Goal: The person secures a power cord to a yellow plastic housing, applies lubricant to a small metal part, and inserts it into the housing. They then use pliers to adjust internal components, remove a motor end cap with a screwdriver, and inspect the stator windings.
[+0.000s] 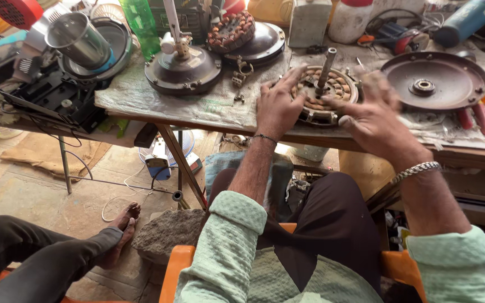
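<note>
A round fan motor (332, 90) with copper windings and an upright steel shaft lies on the workbench (197, 106) in front of me. My left hand (279, 104) rests flat on its left side, fingers spread over the windings. On the motor's right side is my right hand (374, 115), blurred, with fingers curled at the rim. Neither hand holds a tool.
A dark round motor cover (434, 79) lies to the right, with red-handled tools (475, 116) beside it. Another motor housing (183, 68) and a wound stator (231, 31) sit at the left. A steel cup (79, 40) stands far left. Another person's legs and bare foot (116, 230) reach in below.
</note>
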